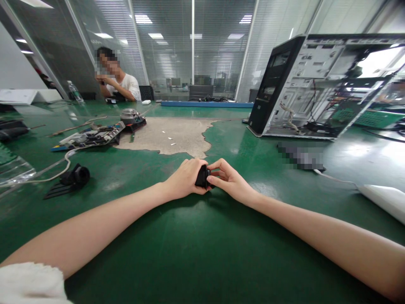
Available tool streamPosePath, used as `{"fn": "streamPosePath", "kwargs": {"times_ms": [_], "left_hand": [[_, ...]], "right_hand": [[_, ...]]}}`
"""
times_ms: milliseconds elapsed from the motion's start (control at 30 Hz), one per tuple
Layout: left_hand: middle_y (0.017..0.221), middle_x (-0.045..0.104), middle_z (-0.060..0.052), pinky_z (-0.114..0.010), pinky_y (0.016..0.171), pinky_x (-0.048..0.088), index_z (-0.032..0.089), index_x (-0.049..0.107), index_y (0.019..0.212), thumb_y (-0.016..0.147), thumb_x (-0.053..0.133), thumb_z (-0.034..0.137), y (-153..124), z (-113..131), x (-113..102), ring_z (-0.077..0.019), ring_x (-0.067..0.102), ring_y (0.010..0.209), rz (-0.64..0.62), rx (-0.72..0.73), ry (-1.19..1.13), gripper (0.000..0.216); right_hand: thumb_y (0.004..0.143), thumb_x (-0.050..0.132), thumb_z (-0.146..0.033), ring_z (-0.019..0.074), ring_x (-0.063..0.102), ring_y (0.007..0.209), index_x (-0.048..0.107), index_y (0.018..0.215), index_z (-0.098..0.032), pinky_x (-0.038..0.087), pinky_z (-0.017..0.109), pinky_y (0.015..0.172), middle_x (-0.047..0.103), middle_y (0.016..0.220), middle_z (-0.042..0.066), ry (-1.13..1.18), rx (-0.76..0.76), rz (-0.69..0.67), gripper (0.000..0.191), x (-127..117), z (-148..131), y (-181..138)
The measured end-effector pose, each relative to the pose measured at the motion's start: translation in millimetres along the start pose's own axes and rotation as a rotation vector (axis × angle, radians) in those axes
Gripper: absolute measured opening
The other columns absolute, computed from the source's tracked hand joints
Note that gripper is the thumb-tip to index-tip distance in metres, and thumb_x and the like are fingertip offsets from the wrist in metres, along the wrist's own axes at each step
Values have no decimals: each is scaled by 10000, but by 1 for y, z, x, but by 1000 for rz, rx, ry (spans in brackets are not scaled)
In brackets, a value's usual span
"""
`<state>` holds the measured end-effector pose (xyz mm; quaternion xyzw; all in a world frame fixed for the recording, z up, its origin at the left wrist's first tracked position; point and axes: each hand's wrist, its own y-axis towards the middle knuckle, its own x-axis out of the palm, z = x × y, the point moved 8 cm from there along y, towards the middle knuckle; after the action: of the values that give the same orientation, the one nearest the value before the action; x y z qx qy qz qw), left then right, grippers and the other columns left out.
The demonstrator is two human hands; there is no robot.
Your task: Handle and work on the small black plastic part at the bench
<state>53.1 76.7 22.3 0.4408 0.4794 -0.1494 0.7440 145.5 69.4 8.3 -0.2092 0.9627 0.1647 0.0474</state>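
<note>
My left hand [186, 178] is wrapped around a small black box-like device [201, 177], held just above the green tabletop [202, 253]. A round, knob-like part seems to stick out on the device's right side. My right hand [228, 180] grips that side between thumb and fingers, so both hands are on the same device. Its exact kind cannot be made out, as my fingers cover much of it. Left of my hands lies a black bracket-like piece with a ring [77, 175].
An open computer case [284, 93] stands at the right, with a pixelated phone-sized object [300, 158] and a white device [384, 198] nearby. Circuit boards [91, 135] with cables lie at the left. Across the table sits a person [123, 86]. The green surface has a worn tan patch [177, 131].
</note>
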Motion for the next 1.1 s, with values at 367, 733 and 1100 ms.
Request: {"fn": "streamPosePath", "kwargs": {"times_ms": [367, 733, 1100], "left_hand": [[975, 533, -79, -367, 759, 391, 148, 401, 1049, 621, 644, 353, 0, 1, -1, -240, 523, 868, 2, 12, 21, 534], [970, 541, -78, -371, 760, 395, 153, 400, 1050, 619, 649, 381, 0, 1, -2, -240, 530, 863, 6, 4, -3, 547], [959, 539, -78, -364, 751, 399, 145, 400, 1038, 626, 641, 376, -1, 2, -2, -234, 523, 842, 18, 11, 12, 530]], "right_hand": [[722, 634, -256, 141, 549, 867, 445, 897, -219, 499, 261, 658, 496, 919, 0, 63, -9, -54, 260, 4, -1, -2], [738, 610, -273, 143, 557, 860, 460, 950, -214, 500, 300, 707, 503, 985, 24, -9, 40, -26, 266, 1, 3, -1], [725, 615, -308, 157, 551, 873, 448, 887, -217, 490, 319, 715, 501, 949, 18, -21, 44, 22, 249, 0, 1, 0]]}}
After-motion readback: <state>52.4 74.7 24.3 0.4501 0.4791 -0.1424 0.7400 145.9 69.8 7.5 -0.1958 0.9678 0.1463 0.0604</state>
